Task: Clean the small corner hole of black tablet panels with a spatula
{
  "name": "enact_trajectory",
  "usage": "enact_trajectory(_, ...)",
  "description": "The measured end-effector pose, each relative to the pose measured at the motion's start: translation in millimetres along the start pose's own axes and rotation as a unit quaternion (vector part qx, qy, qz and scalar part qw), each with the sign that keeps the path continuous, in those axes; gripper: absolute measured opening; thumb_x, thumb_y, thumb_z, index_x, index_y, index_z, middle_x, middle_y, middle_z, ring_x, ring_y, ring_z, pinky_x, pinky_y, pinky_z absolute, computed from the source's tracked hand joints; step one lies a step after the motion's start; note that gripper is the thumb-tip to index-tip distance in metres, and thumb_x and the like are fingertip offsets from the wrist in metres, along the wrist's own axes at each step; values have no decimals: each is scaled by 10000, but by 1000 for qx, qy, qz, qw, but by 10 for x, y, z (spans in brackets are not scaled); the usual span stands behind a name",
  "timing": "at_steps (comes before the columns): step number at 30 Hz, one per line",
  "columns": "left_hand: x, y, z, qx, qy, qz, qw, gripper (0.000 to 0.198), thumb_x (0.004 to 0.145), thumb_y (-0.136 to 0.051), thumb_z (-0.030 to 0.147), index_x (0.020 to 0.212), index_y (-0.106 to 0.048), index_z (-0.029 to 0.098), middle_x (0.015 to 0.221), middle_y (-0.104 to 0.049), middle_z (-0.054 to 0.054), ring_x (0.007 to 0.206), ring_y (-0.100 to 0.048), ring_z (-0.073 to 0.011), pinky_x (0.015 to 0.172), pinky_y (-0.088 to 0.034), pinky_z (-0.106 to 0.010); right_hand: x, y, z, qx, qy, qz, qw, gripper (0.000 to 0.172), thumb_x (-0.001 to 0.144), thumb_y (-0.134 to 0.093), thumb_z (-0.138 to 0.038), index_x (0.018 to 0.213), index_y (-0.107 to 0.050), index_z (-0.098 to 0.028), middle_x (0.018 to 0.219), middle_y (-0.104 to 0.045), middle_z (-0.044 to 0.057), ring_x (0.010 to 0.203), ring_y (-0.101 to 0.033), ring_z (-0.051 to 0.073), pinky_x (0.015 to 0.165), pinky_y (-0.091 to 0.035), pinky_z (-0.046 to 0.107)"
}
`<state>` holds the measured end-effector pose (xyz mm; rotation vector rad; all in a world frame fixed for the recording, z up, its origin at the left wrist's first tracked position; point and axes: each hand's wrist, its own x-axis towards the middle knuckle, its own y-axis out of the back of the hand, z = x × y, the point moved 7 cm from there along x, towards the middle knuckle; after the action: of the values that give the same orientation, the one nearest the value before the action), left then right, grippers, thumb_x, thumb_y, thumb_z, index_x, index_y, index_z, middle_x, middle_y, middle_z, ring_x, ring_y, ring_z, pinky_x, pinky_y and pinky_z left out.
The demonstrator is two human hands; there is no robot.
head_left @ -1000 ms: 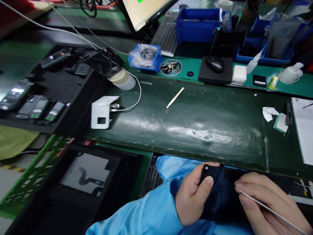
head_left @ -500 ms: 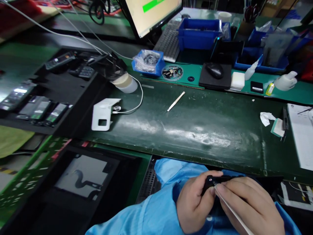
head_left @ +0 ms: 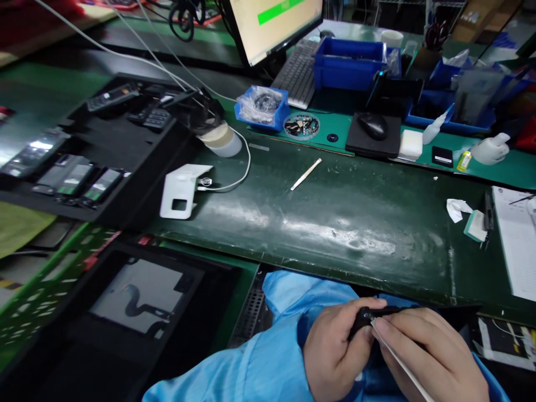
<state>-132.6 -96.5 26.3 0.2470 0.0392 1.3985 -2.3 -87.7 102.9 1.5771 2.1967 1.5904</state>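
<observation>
Low in the view, below the bench edge, my left hand (head_left: 335, 346) grips a black phone-like device (head_left: 365, 318) by its upper corner, thumb pressed on top. My right hand (head_left: 427, 354) covers most of the device and pinches a thin white stick (head_left: 402, 365), whose tip rests against the corner by my left thumb. Both arms wear light blue sleeves (head_left: 251, 368). A second white stick (head_left: 306, 174) lies loose on the dark green mat (head_left: 343, 218).
At left, a black foam tray (head_left: 104, 145) holds several phones; beside it are a white stand (head_left: 181, 191) with a cable and a tape roll (head_left: 221, 139). Blue bins (head_left: 347, 56), keyboard (head_left: 299, 72), monitor (head_left: 272, 22), mouse (head_left: 372, 125) sit behind. Papers (head_left: 517, 240) lie right.
The device tilted from screen-up to nearly edge-on. My right hand slid left over it, bringing the stick tip to the corner by my left thumb. The view shifted slightly.
</observation>
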Motion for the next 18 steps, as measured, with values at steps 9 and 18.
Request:
enact_trajectory(9, -26, -21, -21, 13, -9, 5, 1000, 376, 1024, -562, 219, 1371, -587, 359, 1223, -792, 51, 1041, -768, -154, 917, -548, -246, -40, -14, 35, 10, -9, 7, 1000, 207, 977, -611, -32, 1100, -755, -117, 933, -741, 62, 824, -674, 130, 681, -561, 264)
enact_trajectory(18, -19, -10, -25, 13, -2, -1, 1000, 365, 1023, -556, 224, 1361, -584, 359, 1212, -792, 68, 1031, -767, -156, 898, -544, -256, -47, -23, 43, 11, -13, 8, 1000, 191, 986, -615, -48, 1100, -755, -110, 946, -738, 67, 832, -667, 128, 684, -563, 264)
